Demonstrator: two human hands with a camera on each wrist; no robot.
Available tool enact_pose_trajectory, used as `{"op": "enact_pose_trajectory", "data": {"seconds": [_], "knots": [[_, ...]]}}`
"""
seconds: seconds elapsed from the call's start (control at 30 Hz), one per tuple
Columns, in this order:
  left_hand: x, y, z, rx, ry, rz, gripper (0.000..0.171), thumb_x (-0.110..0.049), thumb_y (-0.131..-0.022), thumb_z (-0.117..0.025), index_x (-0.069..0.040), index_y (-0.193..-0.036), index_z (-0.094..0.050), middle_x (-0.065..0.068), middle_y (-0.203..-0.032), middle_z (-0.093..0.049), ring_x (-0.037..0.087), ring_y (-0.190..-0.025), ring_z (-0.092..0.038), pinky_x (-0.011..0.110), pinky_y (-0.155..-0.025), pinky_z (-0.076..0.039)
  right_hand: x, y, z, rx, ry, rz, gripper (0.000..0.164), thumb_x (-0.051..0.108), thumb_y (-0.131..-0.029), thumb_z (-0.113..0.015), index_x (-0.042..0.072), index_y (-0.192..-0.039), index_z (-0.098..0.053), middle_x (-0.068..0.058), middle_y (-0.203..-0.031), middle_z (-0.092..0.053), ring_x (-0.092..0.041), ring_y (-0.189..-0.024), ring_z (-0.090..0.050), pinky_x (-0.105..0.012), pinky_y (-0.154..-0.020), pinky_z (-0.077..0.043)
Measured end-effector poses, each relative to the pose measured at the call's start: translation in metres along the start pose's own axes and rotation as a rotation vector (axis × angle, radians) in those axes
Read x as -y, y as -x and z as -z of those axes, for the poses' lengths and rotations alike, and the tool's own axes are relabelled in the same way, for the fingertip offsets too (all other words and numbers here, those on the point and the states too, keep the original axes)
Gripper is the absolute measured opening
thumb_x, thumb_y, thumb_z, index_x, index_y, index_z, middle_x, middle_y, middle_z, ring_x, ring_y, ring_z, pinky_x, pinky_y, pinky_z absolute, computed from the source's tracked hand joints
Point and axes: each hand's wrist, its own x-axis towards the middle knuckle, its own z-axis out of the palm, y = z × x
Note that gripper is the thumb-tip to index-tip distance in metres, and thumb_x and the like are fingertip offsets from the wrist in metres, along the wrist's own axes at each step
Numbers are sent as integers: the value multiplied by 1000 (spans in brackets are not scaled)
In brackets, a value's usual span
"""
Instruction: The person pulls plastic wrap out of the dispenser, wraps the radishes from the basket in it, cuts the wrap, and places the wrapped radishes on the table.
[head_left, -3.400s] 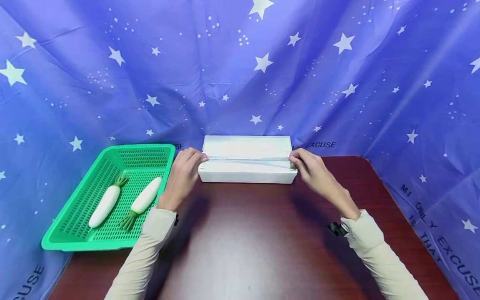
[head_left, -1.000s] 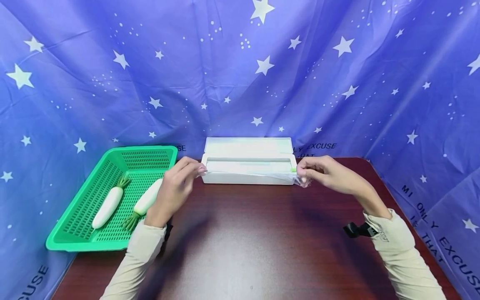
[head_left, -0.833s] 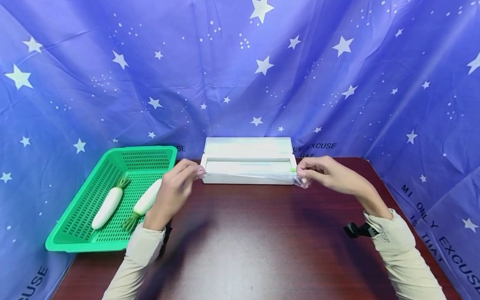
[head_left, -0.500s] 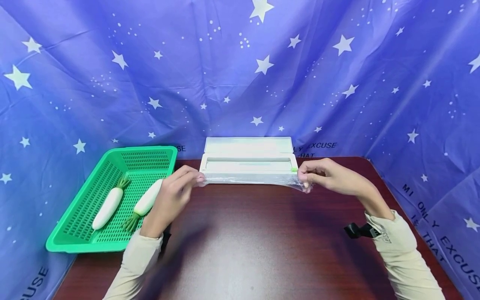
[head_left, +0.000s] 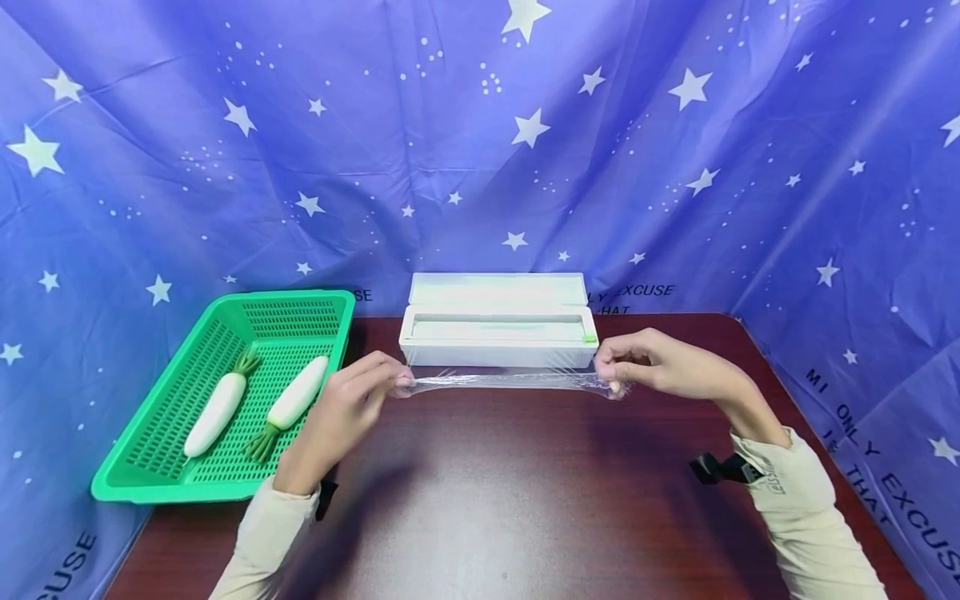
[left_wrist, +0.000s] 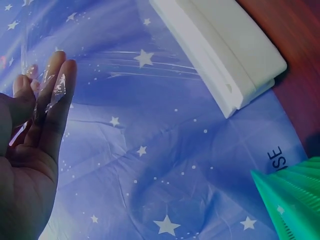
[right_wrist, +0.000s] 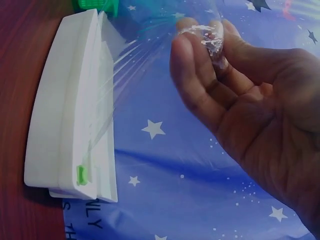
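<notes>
A strip of clear plastic wrap (head_left: 510,381) stretches from a white wrap dispenser box (head_left: 498,356) toward the person, its front edge bunched into a shiny band. The left hand (head_left: 352,408) pinches the left corner of the film between thumb and fingers. At the other corner, the right hand (head_left: 660,364) pinches the film, which crumples at the fingertips in the right wrist view. Behind them the box's lid (head_left: 498,289) stands raised. A small green slider (right_wrist: 82,175) sits at the right end of the box's front edge.
To the left, a green plastic basket (head_left: 105,486) holds two white radishes, one (head_left: 215,414) at its left and the other (head_left: 298,392) at its right. The dark red table (head_left: 480,500) reaches back to a blue star-patterned curtain (head_left: 450,125).
Both hands came from the box's opening toward the person, drawing the plastic wrap out over the front edge. In the last half second the film lengthened in front of the box.
</notes>
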Motion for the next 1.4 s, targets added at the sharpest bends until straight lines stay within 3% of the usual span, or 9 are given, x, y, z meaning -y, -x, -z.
{"op": "enact_pose_trajectory", "data": {"seconds": [0.23,0.43,0.57,0.67,0.83,1.03,1.23,1.4], "knots": [[-1,0,0,-29,6,-1,30,25,-82,-71,2,-100,-75,6,-93,-70,16,-83,-71,14,-83,-56,3,1,0,-40,33,2,18,0,-104,-59,15,-99,-67,0,-83,-64,-13,-75,-62,-27,-67,-54],[-5,-5,-1,-113,-24,-72,35,28,-74,-75,2,-98,-75,7,-93,-70,18,-83,-70,16,-86,-56,4,2,1,-23,-3,29,18,-3,-104,-56,12,-98,-64,-3,-82,-62,-15,-74,-61,-29,-66,-53],[-7,-6,-1,-114,-11,-68,35,29,-75,-74,3,-99,-75,7,-94,-70,18,-83,-71,17,-86,-57,3,2,1,12,-47,56,20,-6,-104,-54,10,-97,-63,-6,-81,-61,-16,-74,-61,-30,-65,-55],[-8,-3,1,-54,32,-32,34,28,-78,-72,2,-100,-74,7,-93,-70,17,-81,-72,16,-82,-57,1,0,-1,69,-89,66,20,-5,-105,-52,10,-96,-62,-8,-81,-60,-17,-73,-62,-30,-65,-56],[-5,5,4,110,137,71,30,25,-85,-68,-1,-100,-73,5,-94,-69,16,-78,-73,18,-74,-59,-5,-5,-7,186,-160,35,18,-1,-107,-52,7,-95,-62,-12,-79,-59,-17,-72,-61,-28,-63,-56],[1,18,0,285,170,188,18,12,-93,-67,-4,-100,-73,-1,-90,-68,14,-74,-74,24,-68,-61,-19,-10,-23,308,-182,9,16,5,-107,-54,4,-94,-63,-14,-77,-61,-8,-72,-61,-29,-62,-57],[9,37,-13,388,188,245,14,3,-99,-65,-6,-102,-75,-1,-92,-69,9,-76,-73,24,-69,-61,-35,-11,-41,364,-210,-5,16,5,-106,-55,2,-91,-61,-16,-76,-61,-6,-72,-60,-28,-63,-58],[14,48,-24,446,155,240,12,1,-98,-67,-7,-101,-76,0,-90,-68,8,-78,-71,18,-71,-59,-45,-8,-52,363,-244,-81,17,5,-105,-57,-2,-90,-60,-17,-77,-62,-7,-72,-61,-28,-63,-58]]}}
